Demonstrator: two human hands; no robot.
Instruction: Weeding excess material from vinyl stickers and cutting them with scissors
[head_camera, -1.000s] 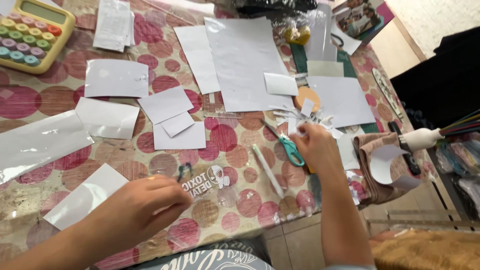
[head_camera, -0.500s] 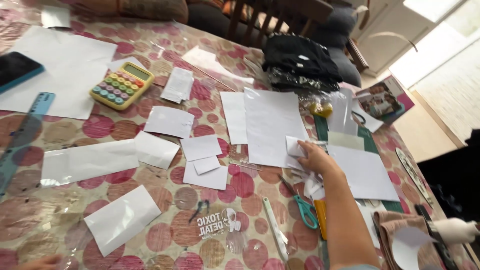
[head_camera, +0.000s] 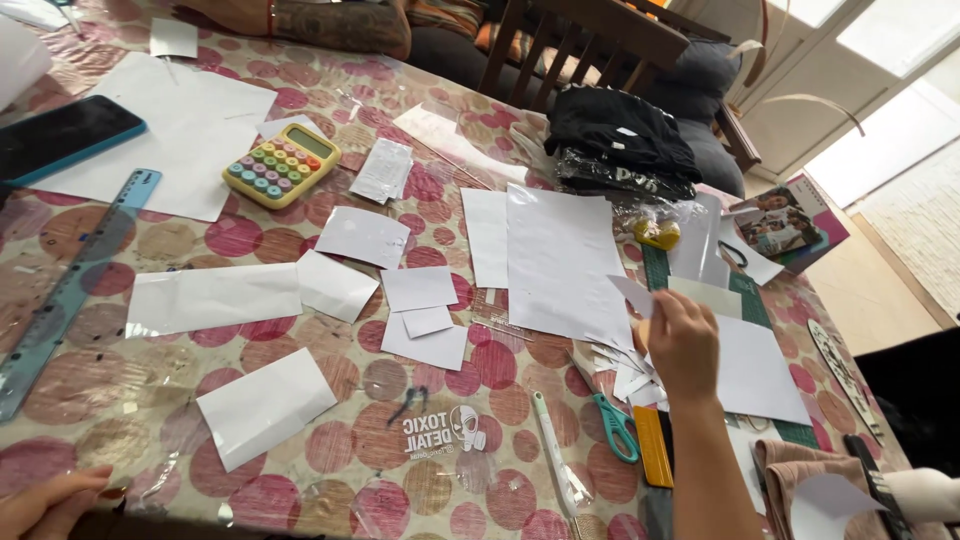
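My right hand (head_camera: 685, 345) is raised just above the table near the right side, fingers pinched on a small white paper piece (head_camera: 630, 292). Below it lies a pile of little white paper scraps (head_camera: 628, 375), next to teal-handled scissors (head_camera: 612, 422) and a large white sheet (head_camera: 565, 262). My left hand (head_camera: 52, 495) rests at the table's near left edge. It holds nothing, and only its fingers show. The nearest thing to it is a white paper rectangle (head_camera: 265, 405).
The dotted tablecloth (head_camera: 200, 240) carries several cut paper pieces, a yellow calculator (head_camera: 281, 165), a phone (head_camera: 60, 137), a blue ruler (head_camera: 70, 290), a white pen (head_camera: 553, 455), a yellow scraper (head_camera: 655, 458), a green cutting mat (head_camera: 765, 315) and a black bag (head_camera: 620, 140). Another person's forearm (head_camera: 340, 25) lies at the far edge.
My right hand has lifted from the scrap pile with a paper piece pinched in it. My left hand drew back to the near left edge. The view tilted up and left.
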